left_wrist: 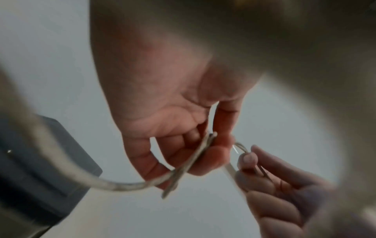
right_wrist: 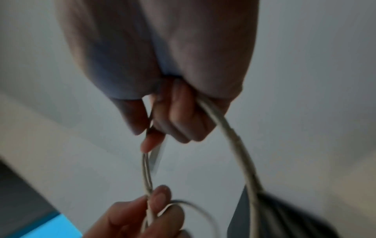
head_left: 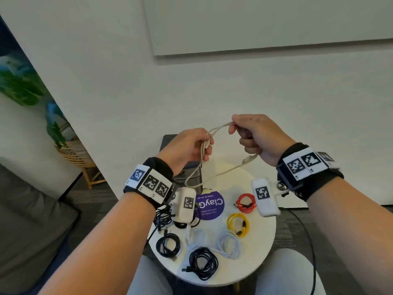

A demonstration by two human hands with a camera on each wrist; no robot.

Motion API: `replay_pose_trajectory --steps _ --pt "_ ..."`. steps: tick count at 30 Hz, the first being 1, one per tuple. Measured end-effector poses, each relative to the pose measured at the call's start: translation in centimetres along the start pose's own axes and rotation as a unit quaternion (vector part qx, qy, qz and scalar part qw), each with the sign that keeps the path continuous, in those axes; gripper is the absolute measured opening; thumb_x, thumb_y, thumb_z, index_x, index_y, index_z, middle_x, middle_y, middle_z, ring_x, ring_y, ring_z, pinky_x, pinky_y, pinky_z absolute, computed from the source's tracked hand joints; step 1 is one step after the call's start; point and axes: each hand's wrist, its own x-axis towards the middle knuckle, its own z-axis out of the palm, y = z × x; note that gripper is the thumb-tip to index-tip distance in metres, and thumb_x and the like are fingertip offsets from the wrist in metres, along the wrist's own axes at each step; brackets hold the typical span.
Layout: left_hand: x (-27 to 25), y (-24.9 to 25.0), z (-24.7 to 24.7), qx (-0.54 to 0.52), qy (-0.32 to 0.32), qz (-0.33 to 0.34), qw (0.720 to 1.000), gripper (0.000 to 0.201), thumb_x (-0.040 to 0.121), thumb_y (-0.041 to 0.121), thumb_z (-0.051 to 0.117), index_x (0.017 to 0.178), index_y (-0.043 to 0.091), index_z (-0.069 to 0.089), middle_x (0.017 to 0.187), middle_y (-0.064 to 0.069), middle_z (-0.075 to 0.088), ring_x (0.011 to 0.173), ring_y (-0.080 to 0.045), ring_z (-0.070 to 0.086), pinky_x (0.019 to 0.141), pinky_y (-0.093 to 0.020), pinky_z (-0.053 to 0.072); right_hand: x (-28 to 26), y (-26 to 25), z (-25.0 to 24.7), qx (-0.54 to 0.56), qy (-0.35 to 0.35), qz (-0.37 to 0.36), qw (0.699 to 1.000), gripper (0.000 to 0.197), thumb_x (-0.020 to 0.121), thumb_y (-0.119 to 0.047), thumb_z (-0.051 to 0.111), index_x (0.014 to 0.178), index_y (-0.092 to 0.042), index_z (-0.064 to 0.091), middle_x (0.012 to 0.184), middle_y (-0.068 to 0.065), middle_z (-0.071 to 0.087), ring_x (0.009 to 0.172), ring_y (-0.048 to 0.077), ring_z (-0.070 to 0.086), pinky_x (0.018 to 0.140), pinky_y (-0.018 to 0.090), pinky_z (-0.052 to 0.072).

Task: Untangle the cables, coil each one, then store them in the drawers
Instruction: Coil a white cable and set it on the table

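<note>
Already six neat coils, two black, two white, one yellow and one red, lie on the round white tabletop [head_left: 263, 248], none stored yet. Above it, the left hand [head_left: 187, 149] pinches gathered loops of a thin, matte beige cable [head_left: 219, 126] while the right hand [head_left: 255, 137] pinches its next loop; its tail sags toward the dark drawer unit [head_left: 192, 177].

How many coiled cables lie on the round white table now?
6: a red coil at the far right, a yellow coil nearer, two white coils in the middle, and two black coils near the front. The left wrist device may hide more.
</note>
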Motion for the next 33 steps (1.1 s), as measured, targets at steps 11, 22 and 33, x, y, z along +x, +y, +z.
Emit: replay_pose_trajectory --steps 11,22,33 --pt "-1.5 3.4 -3.2 -0.327 0.156 0.153 0.919 0.018 0.100 0.004 0.053 0.111 0.002 0.066 0.084 -0.004 0.063 0.060 -0.010 0.054 0.066 -0.023 0.050 -2.2 0.7 -2.0 -0.176 0.020 0.032 0.984 0.035 0.096 -0.018 0.058 0.062 -0.009 0.057 0.049 -0.003 0.032 0.044 0.015 0.024 0.043 0.022 0.020" --pt "-4.1 5.7 -3.8 -0.130 0.072 0.171 0.974 0.038 0.105 0.011 0.039 0.138 0.010 0.057 0.102 -0.008 0.069 0.048 -0.011 0.019 0.043 -0.023 0.013 -2.4 1.4 -2.1 -0.177 -0.039 0.030 0.983 0.063 0.087 -0.059 0.061 0.068 0.001 0.071 0.048 0.003 0.034 0.046 0.017 0.025 0.047 0.021 0.028" --pt "-2.1 3.4 -0.1 0.105 0.099 0.074 0.987 0.053 0.105 0.041 0.048 0.151 0.034 0.022 0.116 -0.007 0.069 0.107 -0.020 0.067 0.097 -0.044 0.051 -2.6 -1.4 1.6 0.263 -0.075 0.055 0.960 0.035 0.101 -0.034 0.053 0.071 -0.015 0.055 0.053 -0.005 0.021 0.044 0.010 0.020 0.042 0.021 0.021"
